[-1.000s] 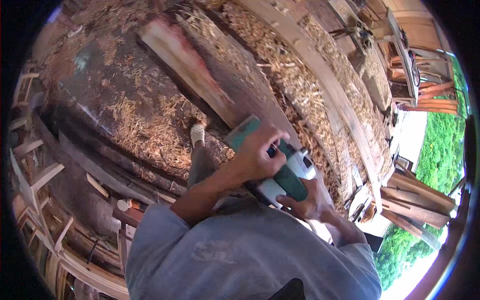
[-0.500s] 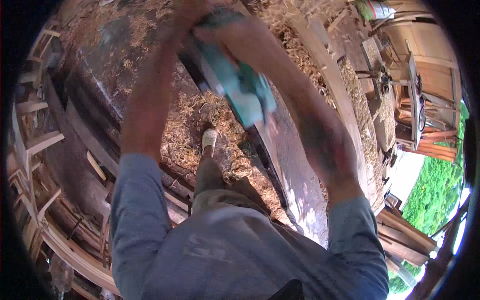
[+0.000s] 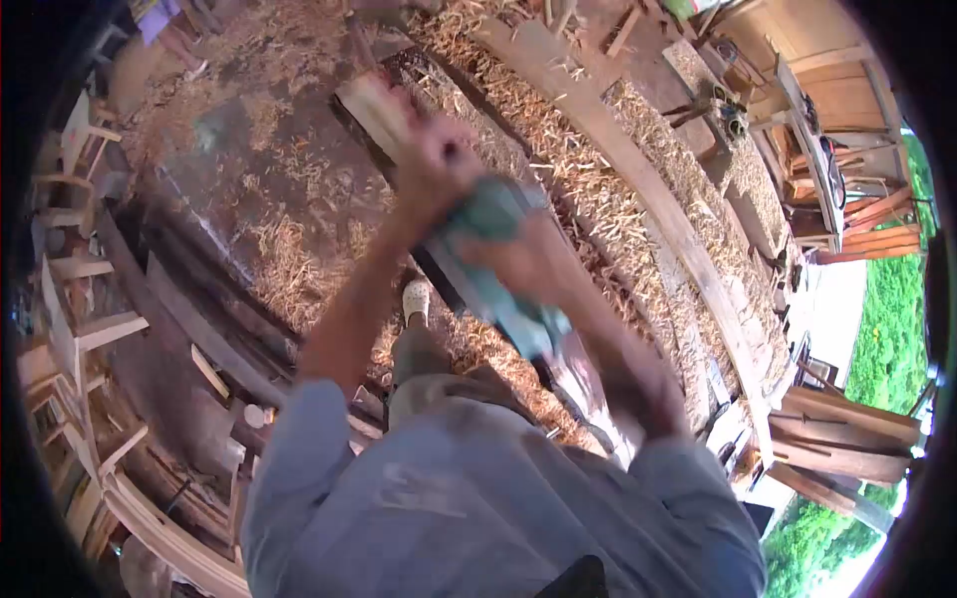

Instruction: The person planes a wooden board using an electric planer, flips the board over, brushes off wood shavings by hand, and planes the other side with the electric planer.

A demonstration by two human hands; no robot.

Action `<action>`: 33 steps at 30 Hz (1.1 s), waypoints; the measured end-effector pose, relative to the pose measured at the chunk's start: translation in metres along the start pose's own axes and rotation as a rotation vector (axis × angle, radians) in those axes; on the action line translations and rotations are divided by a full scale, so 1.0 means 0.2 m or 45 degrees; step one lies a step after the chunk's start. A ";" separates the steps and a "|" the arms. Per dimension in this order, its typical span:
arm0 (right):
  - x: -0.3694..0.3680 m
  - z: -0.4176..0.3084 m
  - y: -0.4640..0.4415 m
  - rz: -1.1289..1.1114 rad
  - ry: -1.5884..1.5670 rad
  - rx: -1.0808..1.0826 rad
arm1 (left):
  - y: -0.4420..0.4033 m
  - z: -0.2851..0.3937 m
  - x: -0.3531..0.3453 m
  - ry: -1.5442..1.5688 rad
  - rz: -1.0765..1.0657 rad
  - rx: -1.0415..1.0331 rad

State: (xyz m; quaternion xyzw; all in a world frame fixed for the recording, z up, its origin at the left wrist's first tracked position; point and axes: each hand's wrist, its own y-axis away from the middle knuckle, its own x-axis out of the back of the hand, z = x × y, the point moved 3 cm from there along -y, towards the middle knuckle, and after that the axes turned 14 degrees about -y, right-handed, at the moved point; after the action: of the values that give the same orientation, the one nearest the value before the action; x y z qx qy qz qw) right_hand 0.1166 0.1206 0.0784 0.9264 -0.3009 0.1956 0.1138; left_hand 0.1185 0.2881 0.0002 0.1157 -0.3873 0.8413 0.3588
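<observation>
A teal electric planer (image 3: pixel 503 304), blurred by motion, lies along a long wooden board (image 3: pixel 374 112) that runs from the upper middle down towards my body. My right hand (image 3: pixel 513 261) is wrapped round the planer's top handle. At the planer's front end, my left hand (image 3: pixel 437 164) is closed on it, though its fingers are smeared. The board's far end shows pale wood beyond my left hand. The planer's underside and its contact with the wood are hidden.
Wood shavings (image 3: pixel 284 264) cover the ground around the board. A long plank (image 3: pixel 648 184) runs along the right. Wooden frames (image 3: pixel 75 329) stand at the left, and stacked timber (image 3: pixel 837 434) lies at the lower right. Another person's legs (image 3: pixel 179 45) show at the upper left.
Both hands and the planer have come back towards my body along the board. The board's pale far end now shows. The camera view has shifted a little.
</observation>
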 end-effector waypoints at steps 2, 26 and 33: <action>0.13 0.10 0.50 -0.065 -0.056 -0.453 | 0.28 0.41 -0.11 0.226 -0.158 0.049; 0.19 -0.01 -0.14 -0.127 -0.234 -0.571 | -0.18 -0.06 -0.20 0.650 -0.245 0.571; -0.14 -0.10 -1.52 -0.101 0.725 0.680 | -1.15 -1.10 0.13 0.405 0.004 0.313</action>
State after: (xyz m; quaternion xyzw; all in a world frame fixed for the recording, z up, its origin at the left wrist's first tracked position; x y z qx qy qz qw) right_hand 0.2735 0.3823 0.0565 0.8429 -0.1599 0.5117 -0.0448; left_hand 0.2782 0.5646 -0.0059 0.0235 -0.2202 0.8906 0.3972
